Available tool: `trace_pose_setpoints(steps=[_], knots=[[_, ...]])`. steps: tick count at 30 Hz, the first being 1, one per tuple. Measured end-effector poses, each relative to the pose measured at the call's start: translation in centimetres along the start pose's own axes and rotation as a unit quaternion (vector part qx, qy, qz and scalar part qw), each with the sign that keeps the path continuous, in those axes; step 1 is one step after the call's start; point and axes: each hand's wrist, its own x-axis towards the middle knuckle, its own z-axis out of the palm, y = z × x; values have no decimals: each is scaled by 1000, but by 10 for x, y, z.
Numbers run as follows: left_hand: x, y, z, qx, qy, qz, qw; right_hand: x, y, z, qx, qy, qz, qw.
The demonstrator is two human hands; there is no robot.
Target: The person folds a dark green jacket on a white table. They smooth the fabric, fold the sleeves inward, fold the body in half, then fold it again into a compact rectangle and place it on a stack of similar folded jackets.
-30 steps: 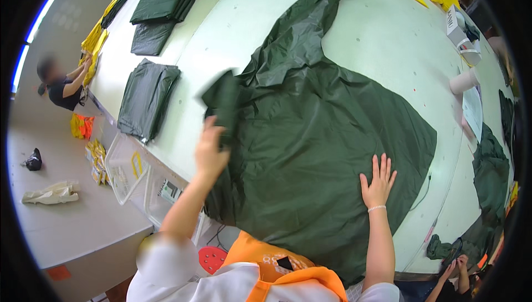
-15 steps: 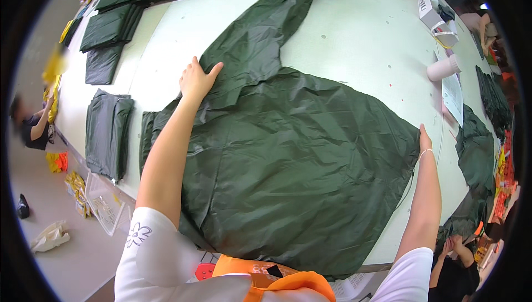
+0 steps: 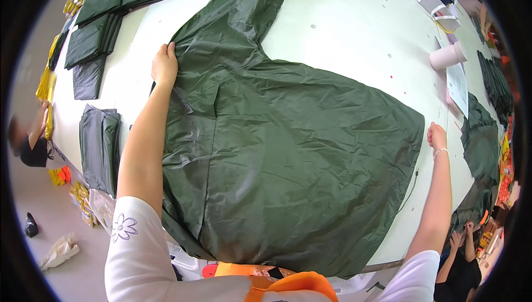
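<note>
A large dark green rain jacket (image 3: 299, 158) lies spread before me, its thin shiny fabric creased. One sleeve (image 3: 238, 13) stretches toward the far edge of the view. Up by the shoulder, my left hand (image 3: 165, 66) has its fingers closed on the jacket's left edge, and part of that edge runs hidden beneath my forearm. On the other side, my right hand (image 3: 437, 135) is curled closed just beyond the right corner of the fabric, apart from it. Nothing shows sticking out of those fingers. A thin dark cord (image 3: 411, 191) hangs off the jacket's right edge.
Folded dark green garments (image 3: 100, 149) lie in stacks along the left of the white table (image 3: 327, 30). At right are a pale pink cup (image 3: 448, 56), a paper sheet (image 3: 458, 88) and a crumpled green garment (image 3: 481, 144). Other people work at both sides; one person's hands (image 3: 461, 235) are at lower right.
My left hand has gone from resting open on the fabric to gripping its edge, drawing the jacket leftward and flatter. My right hand has moved off the right edge and curled closed.
</note>
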Motion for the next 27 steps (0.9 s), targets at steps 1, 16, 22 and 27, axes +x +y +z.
trace_pose_setpoints(steps=[1, 16, 22, 27], knots=[[2, -8, 1, 4, 6, 0, 1000, -6, -5, 2, 20, -22, 6, 1000], [-55, 142, -23, 106, -149, 634, 751, -121, -147, 105, -260, 44, -497, 827], [-141, 65, -67, 57, -13, 626, 778, -239, -84, 89, -228, 146, -616, 740], [-217, 22, -68, -13, -186, 442, 878, -291, -2, 135, -244, 63, -505, 826]])
